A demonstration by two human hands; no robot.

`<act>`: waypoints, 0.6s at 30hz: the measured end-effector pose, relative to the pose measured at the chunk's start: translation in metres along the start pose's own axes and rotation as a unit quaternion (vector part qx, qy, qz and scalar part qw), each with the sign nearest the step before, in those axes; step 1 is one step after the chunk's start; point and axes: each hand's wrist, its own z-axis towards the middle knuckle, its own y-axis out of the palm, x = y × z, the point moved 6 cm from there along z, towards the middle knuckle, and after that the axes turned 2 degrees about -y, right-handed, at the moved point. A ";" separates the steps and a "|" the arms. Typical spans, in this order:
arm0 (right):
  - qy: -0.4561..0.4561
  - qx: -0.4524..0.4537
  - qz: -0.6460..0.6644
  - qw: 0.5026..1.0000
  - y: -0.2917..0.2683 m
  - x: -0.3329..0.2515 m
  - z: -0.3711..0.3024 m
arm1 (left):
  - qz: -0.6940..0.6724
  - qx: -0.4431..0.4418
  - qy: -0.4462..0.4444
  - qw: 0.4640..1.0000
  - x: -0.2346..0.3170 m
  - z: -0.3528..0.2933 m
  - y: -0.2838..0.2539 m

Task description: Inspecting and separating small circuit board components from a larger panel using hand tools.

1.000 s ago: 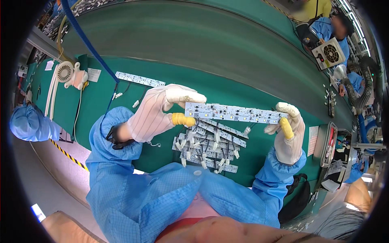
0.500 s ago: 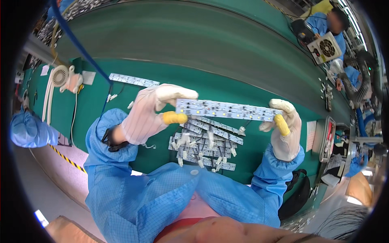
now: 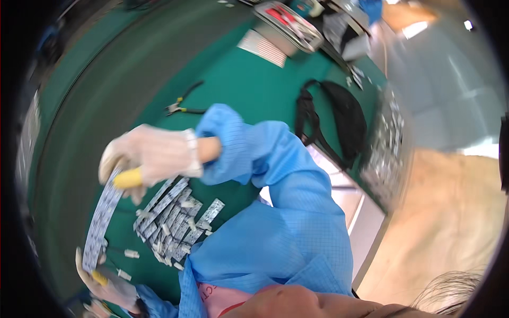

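A white LED circuit board strip (image 3: 102, 220) stretches between my two gloved hands, above the green bench mat. At its upper end my right hand (image 3: 151, 158), in a white glove with a yellow thumb cover, is closed on the board. My left hand (image 3: 108, 289), lower in the picture and partly cut by the dark rim, grips the other end between yellow-covered thumb and fingers. Beside the held board lies a loose pile of similar LED strips (image 3: 172, 214) with short wires and white connectors. The picture is blurred, so small details are unclear.
Pliers with black and yellow handles (image 3: 185, 104) lie beyond my right hand. Further off are a printed sheet (image 3: 262, 49) and a plastic bin (image 3: 283, 40). A black bag (image 3: 344, 119) rests by the bench edge, near a clear bag of small parts (image 3: 386, 153).
The view has swung sharply to the right, so the bench appears rotated and the pliers have come into sight. Both hands still hold the LED strip.
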 end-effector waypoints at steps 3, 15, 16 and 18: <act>-0.096 -0.010 -0.080 0.992 0.010 -0.012 -0.001 | -0.024 -0.033 0.037 0.998 0.023 0.004 0.019; -0.276 -0.123 -0.420 0.856 0.040 -0.063 0.019 | 0.323 -0.504 0.176 0.782 0.080 0.008 0.257; -0.269 -0.118 -0.419 0.859 0.041 -0.044 0.052 | 0.340 -0.557 0.172 0.738 0.079 0.007 0.284; -0.226 -0.069 -0.433 0.870 0.041 0.012 0.137 | 0.352 -0.681 0.186 0.614 0.082 -0.015 0.373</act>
